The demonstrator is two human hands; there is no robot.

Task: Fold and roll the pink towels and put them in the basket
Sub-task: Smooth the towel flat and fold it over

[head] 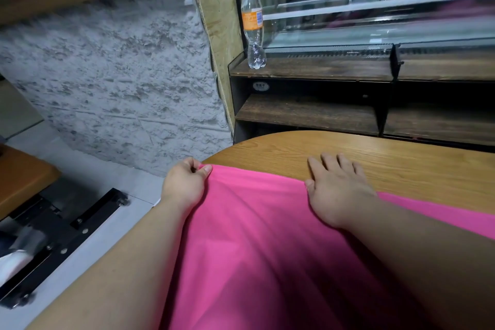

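Pinching hand: your left hand (184,182) curls its thumb and fingers round the far left corner of the pink towel (254,236), right at the rounded left end of the counter (388,158).
Flat hand: your right hand (337,190) lies palm down with its fingers straight and spread. The fingers reach past the cloth onto bare wood, while the thumb and the heel of the hand rest on the towel's far edge.
Pink towel: it spreads between your two forearms, from the far edge at your hands down toward you and out of the bottom of the view. That far edge runs from your left hand across to your right, and a strip of cloth shows again to the right of your right forearm. Soft creases run along its length.
Counter: light wood grain, curved at its far left end; the towel covers its near part.
Bottle: a clear plastic bottle (253,24) with an orange label and a dark cap stands upright on top of a dark wooden shelf (308,112) beyond the counter, well apart from the towel.
Wall: a rough grey wall (107,75) fills the left.
Floor: pale floor (88,169) shows beyond your left arm.
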